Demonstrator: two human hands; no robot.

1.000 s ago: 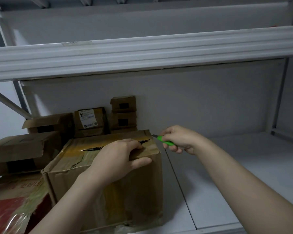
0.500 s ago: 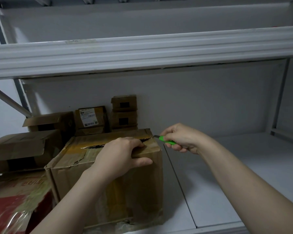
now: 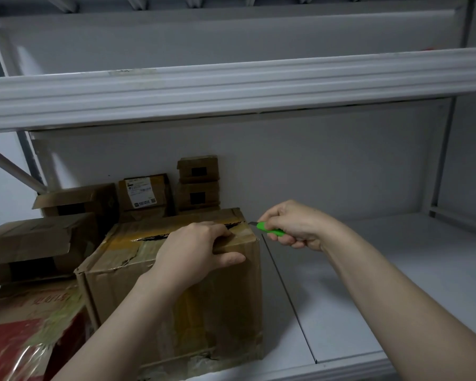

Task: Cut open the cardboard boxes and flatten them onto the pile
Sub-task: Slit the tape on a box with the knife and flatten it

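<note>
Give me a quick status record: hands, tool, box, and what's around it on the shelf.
left hand: grips the top front edge of the big box, fingers on top, thumb on the front face
right hand: holds the green knife, pointing left
blade: tip at the box's top right edge; contact unclear
seam: partly torn open, flaps not lifted
surroundings: other boxes left and behind, on a white shelf
task state: box not yet flattened
</note>
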